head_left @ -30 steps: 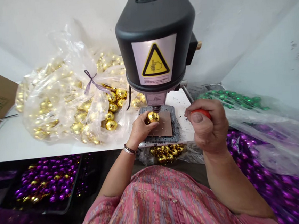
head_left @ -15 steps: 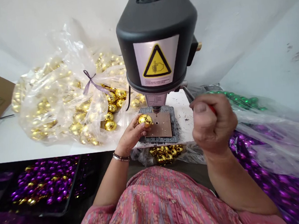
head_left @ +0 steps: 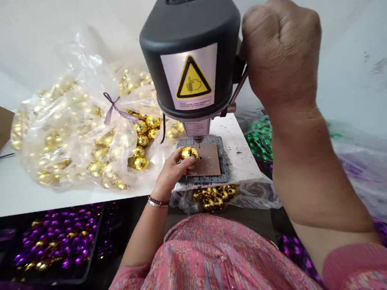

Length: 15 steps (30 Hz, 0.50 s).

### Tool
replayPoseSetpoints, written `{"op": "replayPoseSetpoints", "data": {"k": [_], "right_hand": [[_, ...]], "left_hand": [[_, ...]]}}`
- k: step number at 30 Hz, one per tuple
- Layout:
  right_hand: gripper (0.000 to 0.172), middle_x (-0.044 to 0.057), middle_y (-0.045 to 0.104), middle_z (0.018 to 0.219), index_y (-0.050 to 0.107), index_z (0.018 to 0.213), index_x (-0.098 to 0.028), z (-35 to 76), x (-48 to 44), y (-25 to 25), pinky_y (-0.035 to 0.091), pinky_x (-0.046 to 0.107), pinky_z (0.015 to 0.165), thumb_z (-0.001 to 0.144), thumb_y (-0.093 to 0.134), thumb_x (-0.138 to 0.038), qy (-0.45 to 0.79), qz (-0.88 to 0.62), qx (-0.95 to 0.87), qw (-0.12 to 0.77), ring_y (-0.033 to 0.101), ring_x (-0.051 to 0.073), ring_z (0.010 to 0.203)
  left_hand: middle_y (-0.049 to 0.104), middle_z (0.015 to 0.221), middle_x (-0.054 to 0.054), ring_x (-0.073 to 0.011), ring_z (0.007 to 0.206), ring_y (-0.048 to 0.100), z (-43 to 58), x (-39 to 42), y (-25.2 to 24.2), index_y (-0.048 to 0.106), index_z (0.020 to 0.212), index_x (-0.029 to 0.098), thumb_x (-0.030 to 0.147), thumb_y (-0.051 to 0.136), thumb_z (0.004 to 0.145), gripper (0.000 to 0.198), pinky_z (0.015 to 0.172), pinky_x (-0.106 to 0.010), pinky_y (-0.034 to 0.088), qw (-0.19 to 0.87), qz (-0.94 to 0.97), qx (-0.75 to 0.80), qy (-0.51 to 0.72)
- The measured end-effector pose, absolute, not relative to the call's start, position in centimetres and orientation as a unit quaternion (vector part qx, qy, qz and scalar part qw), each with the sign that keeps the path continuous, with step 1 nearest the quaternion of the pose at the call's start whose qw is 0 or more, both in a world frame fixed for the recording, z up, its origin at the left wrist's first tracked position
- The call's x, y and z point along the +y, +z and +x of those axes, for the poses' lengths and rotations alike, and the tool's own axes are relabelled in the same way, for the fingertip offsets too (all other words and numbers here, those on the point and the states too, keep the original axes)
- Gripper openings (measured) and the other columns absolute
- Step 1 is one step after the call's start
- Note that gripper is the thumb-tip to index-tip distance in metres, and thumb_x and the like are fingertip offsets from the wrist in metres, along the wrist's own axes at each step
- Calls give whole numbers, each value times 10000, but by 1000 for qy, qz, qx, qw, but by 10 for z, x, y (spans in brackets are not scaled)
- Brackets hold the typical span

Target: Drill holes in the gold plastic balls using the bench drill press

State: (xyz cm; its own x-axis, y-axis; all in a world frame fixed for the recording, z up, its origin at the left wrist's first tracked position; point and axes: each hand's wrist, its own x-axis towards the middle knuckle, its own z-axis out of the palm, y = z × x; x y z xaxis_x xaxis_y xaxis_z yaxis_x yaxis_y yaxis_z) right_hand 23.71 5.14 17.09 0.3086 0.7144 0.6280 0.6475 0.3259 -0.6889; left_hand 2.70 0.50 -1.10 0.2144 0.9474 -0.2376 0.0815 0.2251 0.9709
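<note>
A white table (head_left: 11, 197) runs against a plain white wall (head_left: 50, 22), and the black drill press (head_left: 189, 23) stands just beyond the left fingers. A clear bag of gold balls (head_left: 70, 128) slumps to their left, and a tray of purple balls (head_left: 52, 238) sits below them. The right hand (head_left: 282, 51), half a second ago low beside the plate (head_left: 208, 161), has risen beside the machine's head, its fingers closed in a fist around the lever (head_left: 239, 89). The left hand (head_left: 172, 171) stays put, its fingertips pinching the gold ball (head_left: 189, 153) at the plate's left edge under the spindle. The warning label (head_left: 191, 78) shows a yellow triangle; its print is too small to read.
</note>
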Motion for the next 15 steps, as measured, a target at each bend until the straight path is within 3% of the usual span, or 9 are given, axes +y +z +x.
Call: {"op": "replayPoseSetpoints", "data": {"k": [3,15], "right_hand": [[439,-96,250,565,251,572,-191,236,56,168,205,246,672,958,456,-222,28,-574,-576,582,204,36,617],[436,-85,256,632,225,616,-207,236,52,171,251,204,729,1000,406,-306,50,-595,-587,546,273,23,656]], "left_hand": [[655,901,-11,-100,652,591,33,9,-9,626,1218,175,428,737,780,518,569,-207,463,535,553,544,335],[726,1071,-61,-192,904,651,52,16,-12,660,1266,180,277,769,742,545,846,-305,515,337,703,576,245]]}}
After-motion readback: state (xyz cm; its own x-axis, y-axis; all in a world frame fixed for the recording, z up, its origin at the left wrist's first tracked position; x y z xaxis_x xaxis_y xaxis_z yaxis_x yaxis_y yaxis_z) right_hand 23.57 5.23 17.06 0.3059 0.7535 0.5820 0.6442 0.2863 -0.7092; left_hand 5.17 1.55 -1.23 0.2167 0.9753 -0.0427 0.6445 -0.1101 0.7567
